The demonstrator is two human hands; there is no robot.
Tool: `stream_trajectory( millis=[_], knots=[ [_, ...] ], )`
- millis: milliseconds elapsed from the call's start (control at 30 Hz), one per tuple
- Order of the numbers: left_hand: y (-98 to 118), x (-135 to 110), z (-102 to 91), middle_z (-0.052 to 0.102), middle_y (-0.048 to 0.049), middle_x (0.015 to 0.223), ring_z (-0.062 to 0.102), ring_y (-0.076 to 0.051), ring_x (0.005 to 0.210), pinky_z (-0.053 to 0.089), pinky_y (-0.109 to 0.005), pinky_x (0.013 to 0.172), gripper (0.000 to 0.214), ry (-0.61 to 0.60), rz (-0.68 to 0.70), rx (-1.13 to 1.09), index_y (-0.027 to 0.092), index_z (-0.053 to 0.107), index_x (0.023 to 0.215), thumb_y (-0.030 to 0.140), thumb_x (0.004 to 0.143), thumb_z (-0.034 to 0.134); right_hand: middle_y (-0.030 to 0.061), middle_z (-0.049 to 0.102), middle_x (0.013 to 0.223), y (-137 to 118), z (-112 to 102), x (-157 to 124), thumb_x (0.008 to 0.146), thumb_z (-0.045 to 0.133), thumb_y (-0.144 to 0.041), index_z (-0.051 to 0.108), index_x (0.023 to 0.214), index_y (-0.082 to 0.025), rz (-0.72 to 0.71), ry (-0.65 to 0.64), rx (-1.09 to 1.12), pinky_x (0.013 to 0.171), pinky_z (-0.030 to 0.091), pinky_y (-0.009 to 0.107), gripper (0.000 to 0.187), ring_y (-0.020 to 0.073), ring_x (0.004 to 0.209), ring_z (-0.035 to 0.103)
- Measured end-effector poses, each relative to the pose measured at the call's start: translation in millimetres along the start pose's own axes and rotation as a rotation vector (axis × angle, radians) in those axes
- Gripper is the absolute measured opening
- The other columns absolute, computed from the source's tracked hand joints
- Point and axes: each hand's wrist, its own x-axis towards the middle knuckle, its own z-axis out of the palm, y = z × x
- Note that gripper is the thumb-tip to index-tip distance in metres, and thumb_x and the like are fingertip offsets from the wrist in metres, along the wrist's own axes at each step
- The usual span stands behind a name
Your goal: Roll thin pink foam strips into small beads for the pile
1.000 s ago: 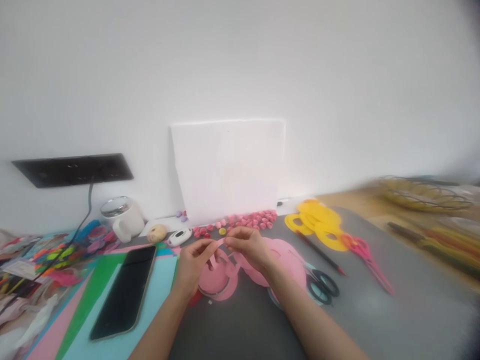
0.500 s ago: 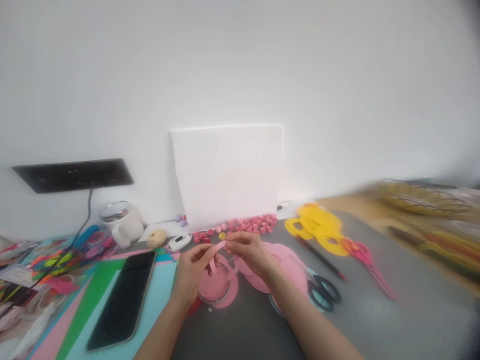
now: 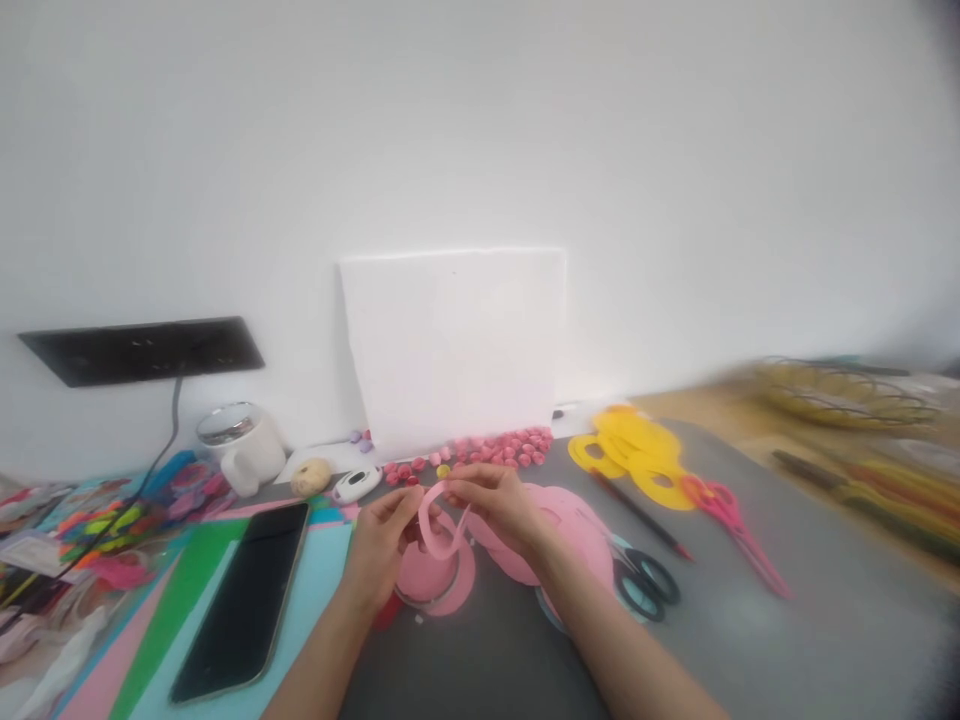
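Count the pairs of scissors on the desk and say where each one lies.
2. Pink-handled scissors lie right of the yellow paper cut-outs; black-handled scissors lie nearer, at the edge of the pink paper pieces. Others may be hidden under the clutter on the left.

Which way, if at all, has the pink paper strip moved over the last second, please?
Yes. The strip has sagged into a loop toward the pink ring, away from the white board; left hand and right hand pinch it.

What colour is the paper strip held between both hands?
Pink; the paper strip shows best in the head view.
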Motion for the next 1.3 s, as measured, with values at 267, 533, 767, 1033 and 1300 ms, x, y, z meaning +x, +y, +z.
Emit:
stream_trajectory(
  millis=[267, 533, 767, 1033, 1300],
  knots=[
    [-4.4, 2.1, -3.5, 0.066, -0.0042, 0.065, 0.054, -0.012, 0.054, 0.042, -0.023, 0.051, 0.025, 0.015, -0.015, -0.004, 0.013, 0.071, 0.077, 0.036, 0.068, 0.071, 0.0044, 0.068, 0.070, 1.2, -0.2, -0.3, 0.061, 0.076, -0.029, 0.069, 0.072, -0.015, 0.024, -0.010, 0.043, 0.065, 0.047, 0.031, 0.019, 0.0160, 0.064, 0.062],
    [-3.2, 0.3, -1.1, 0.064, -0.0028, 0.065, 0.052, -0.011, 0.057, 0.043, -0.021, 0.053, 0.024, -0.041, -0.018, 0.004, 0.013, 0.071, 0.079, 0.035, 0.070, 0.070, 0.0018, 0.066, 0.064, 5.1, 1.5, 0.5, 0.059, 0.078, -0.026, 0.066, 0.067, -0.015, 0.011, -0.018, 0.048, 0.061, 0.048, 0.029, 0.018, 0.0153, 0.061, 0.062],
    [1.3, -1.1, 1.5, 0.065, -0.0030, 0.063, 0.053, -0.012, 0.056, 0.043, -0.023, 0.056, 0.022, -0.004, 0.000, 0.069, 0.014, 0.073, 0.079, 0.032, 0.067, 0.073, 0.0024, 0.067, 0.065, 6.0, 0.0, 1.6, 0.058, 0.078, -0.025, 0.068, 0.065, -0.015, -0.005, -0.008, 0.043, 0.062, 0.048, 0.030, 0.016, 0.0154, 0.061, 0.061],
    [-2.5, 1.1, -1.2, 0.069, -0.0048, 0.073, 0.057, -0.014, 0.065, 0.045, -0.023, 0.060, 0.025, 0.076, -0.007, 0.050, 0.014, 0.073, 0.080, 0.032, 0.062, 0.076, 0.0030, 0.068, 0.070, 6.0, 1.4, 0.2, 0.059, 0.077, -0.028, 0.071, 0.069, -0.015, 0.023, 0.061, 0.030, 0.062, 0.047, 0.027, 0.018, 0.0130, 0.062, 0.059],
    [-5.0, 4.1, -2.2, 0.070, -0.0063, 0.076, 0.059, -0.016, 0.066, 0.046, -0.024, 0.062, 0.028, 0.114, 0.042, 0.096, 0.014, 0.073, 0.080, 0.035, 0.062, 0.075, 0.0050, 0.069, 0.073, 1.2, 2.5, -1.1, 0.058, 0.078, -0.030, 0.072, 0.073, -0.015, 0.014, 0.047, 0.022, 0.065, 0.047, 0.030, 0.022, 0.0150, 0.065, 0.060]
  ],
)
